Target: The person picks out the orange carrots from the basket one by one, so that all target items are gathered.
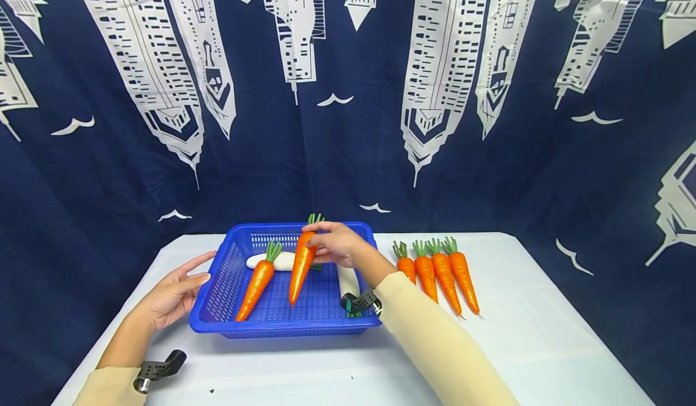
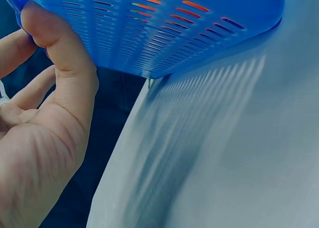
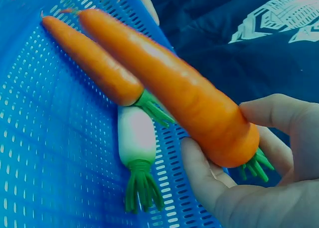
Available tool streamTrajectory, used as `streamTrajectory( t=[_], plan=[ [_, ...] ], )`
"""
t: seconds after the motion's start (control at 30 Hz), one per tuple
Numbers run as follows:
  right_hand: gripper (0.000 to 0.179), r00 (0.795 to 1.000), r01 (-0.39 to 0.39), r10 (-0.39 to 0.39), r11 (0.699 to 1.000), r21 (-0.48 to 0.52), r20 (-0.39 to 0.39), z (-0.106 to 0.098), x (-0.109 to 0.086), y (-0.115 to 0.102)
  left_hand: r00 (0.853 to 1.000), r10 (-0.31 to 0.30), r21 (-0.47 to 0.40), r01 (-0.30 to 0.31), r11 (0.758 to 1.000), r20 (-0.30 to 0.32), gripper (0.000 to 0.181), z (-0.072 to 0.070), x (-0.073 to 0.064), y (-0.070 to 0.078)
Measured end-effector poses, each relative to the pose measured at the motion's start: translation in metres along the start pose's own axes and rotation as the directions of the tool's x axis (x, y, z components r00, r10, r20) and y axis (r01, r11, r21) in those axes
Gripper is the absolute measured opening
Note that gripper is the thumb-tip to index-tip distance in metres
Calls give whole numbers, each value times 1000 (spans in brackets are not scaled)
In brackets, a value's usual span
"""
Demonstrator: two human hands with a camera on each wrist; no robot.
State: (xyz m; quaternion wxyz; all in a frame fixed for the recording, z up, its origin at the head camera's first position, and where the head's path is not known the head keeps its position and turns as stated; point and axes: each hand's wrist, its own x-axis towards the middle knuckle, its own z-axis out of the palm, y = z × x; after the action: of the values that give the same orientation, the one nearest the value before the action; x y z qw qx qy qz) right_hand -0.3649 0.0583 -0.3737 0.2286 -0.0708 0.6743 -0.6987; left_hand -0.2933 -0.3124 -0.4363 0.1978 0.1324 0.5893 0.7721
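My right hand [image 1: 338, 246] pinches an orange carrot [image 1: 302, 267] near its green top, thumb and fingers on either side. The carrot hangs tip down over the blue basket [image 1: 283, 327]. A second carrot [image 1: 255, 288] lies inside, on the left, partly over a white radish [image 1: 285, 261]. Another white radish [image 1: 348, 282] lies along the right side, partly hidden by my right wrist. At the basket's left rim is my left hand [image 1: 173, 294], fingers extended; in the left wrist view its thumb [image 2: 42, 26] appears to touch the rim.
Several carrots [image 1: 444, 270] lie side by side on the white table [image 1: 516, 309], right of the basket. Behind the table hangs a navy cloth [image 1: 353, 152] with white building prints. A small dark speck [image 1: 212, 391] is near the front.
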Motion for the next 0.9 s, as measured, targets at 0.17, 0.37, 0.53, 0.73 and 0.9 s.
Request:
streamTrajectory(
  t=[0.17, 0.37, 0.53, 0.73, 0.9],
  plan=[
    [47, 1000, 12, -12, 999, 40, -9, -5, -9, -4, 1000, -1, 1, 1, 1000, -5, 54, -1, 0, -1],
    [49, 1000, 23, -23, 999, 49, -2, -10, -18, -6, 1000, 1, -3, -1, 1000, 0, 52, -2, 0, -1],
    [52, 1000, 20, -20, 998, 64, 1, -14, -26, -5, 1000, -6, -4, 6, 1000, -4, 53, -2, 0, -1],
    [57, 999, 41, -41, 997, 64, -7, -18, -34, -5, 1000, -9, -4, 9, 1000, -6, 56, -2, 1, -1],
    [56, 998, 69, -70, 994, 79, -1, -22, -41, -4, 1000, -9, 3, 9, 1000, -6, 58, -2, 1, 0]
  ],
)
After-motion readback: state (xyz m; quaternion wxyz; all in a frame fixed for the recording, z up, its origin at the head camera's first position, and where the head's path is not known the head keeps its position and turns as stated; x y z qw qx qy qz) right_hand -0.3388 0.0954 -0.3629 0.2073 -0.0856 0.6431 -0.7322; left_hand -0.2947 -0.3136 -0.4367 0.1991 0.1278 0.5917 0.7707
